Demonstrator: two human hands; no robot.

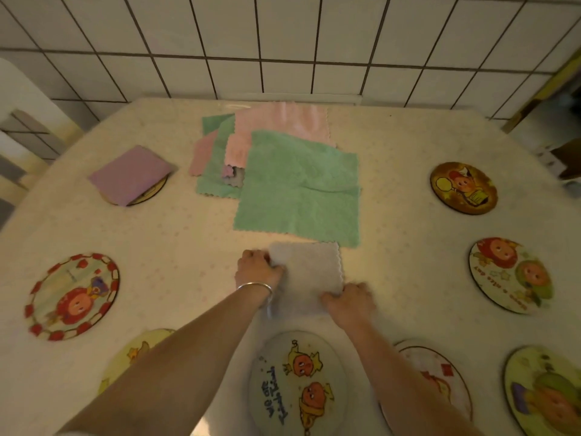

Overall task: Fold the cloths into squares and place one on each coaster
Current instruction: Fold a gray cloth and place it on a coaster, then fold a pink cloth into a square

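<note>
A folded grey cloth (pixel 309 273) lies on the table in front of me. My left hand (pixel 257 269) grips its left edge and my right hand (pixel 349 298) grips its near right corner. Behind it a large green cloth (pixel 298 187) lies flat on top of a loose pile of pink and green cloths (pixel 226 146). A folded purple cloth (pixel 130 174) sits on a coaster (pixel 154 191) at the far left. Several round cartoon coasters ring the table, among them one (pixel 74 297) at the left, one (pixel 298 385) near me, and one (pixel 463 187) at the far right.
The table (pixel 176 247) has a pale spotted cover and stands against a white tiled wall (pixel 283 42). More coasters lie at the right (pixel 511 275) and at the near right corner (pixel 544 391). A white chair back (pixel 22 99) stands at the far left.
</note>
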